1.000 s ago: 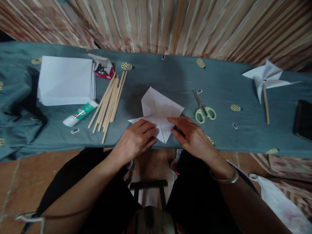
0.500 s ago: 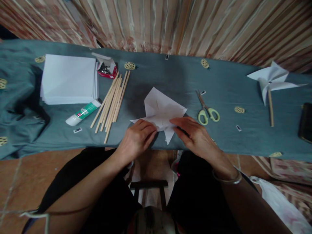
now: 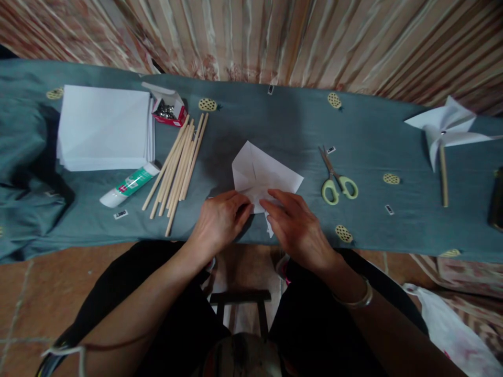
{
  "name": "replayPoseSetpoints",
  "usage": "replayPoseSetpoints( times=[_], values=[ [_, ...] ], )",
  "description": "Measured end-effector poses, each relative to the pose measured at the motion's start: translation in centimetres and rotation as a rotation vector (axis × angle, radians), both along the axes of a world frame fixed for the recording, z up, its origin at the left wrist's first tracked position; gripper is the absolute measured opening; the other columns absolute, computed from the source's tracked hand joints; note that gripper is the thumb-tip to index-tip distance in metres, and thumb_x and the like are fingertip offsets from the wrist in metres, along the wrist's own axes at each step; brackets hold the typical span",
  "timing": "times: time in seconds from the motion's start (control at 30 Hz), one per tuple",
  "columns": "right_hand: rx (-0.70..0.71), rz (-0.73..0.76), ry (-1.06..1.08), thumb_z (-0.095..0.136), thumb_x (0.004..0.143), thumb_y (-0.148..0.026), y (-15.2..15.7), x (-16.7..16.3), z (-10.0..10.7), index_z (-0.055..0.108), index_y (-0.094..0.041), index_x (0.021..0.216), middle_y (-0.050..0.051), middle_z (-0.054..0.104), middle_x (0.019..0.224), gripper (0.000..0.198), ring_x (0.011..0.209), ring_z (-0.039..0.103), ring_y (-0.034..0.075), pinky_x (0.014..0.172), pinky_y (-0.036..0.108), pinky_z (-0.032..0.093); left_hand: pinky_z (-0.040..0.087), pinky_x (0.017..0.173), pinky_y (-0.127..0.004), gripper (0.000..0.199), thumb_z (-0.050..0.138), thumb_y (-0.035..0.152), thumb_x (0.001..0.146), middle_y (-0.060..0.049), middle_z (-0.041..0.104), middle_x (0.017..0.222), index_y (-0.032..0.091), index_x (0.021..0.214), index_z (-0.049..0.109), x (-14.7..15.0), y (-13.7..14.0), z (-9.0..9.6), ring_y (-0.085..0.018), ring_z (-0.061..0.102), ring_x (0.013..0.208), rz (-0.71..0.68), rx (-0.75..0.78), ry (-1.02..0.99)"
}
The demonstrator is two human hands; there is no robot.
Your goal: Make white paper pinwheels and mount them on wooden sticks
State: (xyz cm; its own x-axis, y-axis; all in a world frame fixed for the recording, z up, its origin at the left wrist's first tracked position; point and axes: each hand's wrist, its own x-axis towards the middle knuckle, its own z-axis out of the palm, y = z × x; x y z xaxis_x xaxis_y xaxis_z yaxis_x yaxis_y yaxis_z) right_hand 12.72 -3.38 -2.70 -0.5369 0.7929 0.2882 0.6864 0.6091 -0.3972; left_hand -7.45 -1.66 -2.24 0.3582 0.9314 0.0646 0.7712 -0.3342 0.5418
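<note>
**Layout of the Worktable**

The folded paper sheet [image 3: 261, 175] lay on the table [image 3: 275, 120] at its near middle, with the left hand [image 3: 220, 220] and right hand [image 3: 294, 225] resting on its near edge, side by side. Left of the sheet lay a bundle of wooden sticks [image 3: 178, 165]; a glue tube [image 3: 128, 185] lay just left of them. Behind the tube sat a paper stack [image 3: 104, 128], and a small open box [image 3: 168, 109] stood at the stack's far right corner. Scissors [image 3: 336, 178] lay right of the sheet. A finished pinwheel [image 3: 444, 131] lay at the far right.
</note>
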Motion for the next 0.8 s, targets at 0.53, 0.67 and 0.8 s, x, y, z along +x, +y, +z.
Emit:
replayPoseSetpoints(
  times=[0.53, 0.67, 0.8],
  values=[
    [-0.024, -0.016, -0.052, 0.048, 0.092, -0.012, 0.52, -0.6, -0.9, 0.051, -0.017, 0.134, 0.016, 0.045, 0.142, 0.042, 0.131, 0.043, 0.029, 0.107, 0.049, 0.045, 0.04, 0.059, -0.025, 0.02, 0.053, 0.025, 0.091, -0.004, 0.066, 0.077, 0.015, 0.081, 0.067, -0.11, 0.48, -0.07, -0.015, 0.063, 0.067, 0.041, -0.026, 0.055],
    [-0.062, -0.025, -0.034, 0.047, 0.092, -0.012, 0.62, -0.6, -1.05, 0.048, -0.024, 0.137, 0.013, 0.044, 0.144, 0.046, 0.132, 0.043, 0.03, 0.108, 0.051, 0.044, 0.04, 0.059, -0.025, 0.019, 0.054, 0.025, 0.091, -0.004, 0.067, 0.077, 0.015, 0.081, 0.068, -0.04, 0.6, 0.17, -0.015, 0.063, 0.067, 0.041, -0.045, 0.06],
    [-0.077, -0.021, -0.034, 0.047, 0.093, -0.014, 0.7, -0.62, -1.06, 0.047, -0.023, 0.138, 0.014, 0.044, 0.145, 0.046, 0.133, 0.042, 0.031, 0.108, 0.052, 0.043, 0.041, 0.06, -0.025, 0.019, 0.054, 0.024, 0.09, -0.004, 0.067, 0.078, 0.015, 0.08, 0.067, -0.01, 0.69, 0.25, -0.016, 0.065, 0.069, 0.049, -0.065, 0.062]
  ],
)
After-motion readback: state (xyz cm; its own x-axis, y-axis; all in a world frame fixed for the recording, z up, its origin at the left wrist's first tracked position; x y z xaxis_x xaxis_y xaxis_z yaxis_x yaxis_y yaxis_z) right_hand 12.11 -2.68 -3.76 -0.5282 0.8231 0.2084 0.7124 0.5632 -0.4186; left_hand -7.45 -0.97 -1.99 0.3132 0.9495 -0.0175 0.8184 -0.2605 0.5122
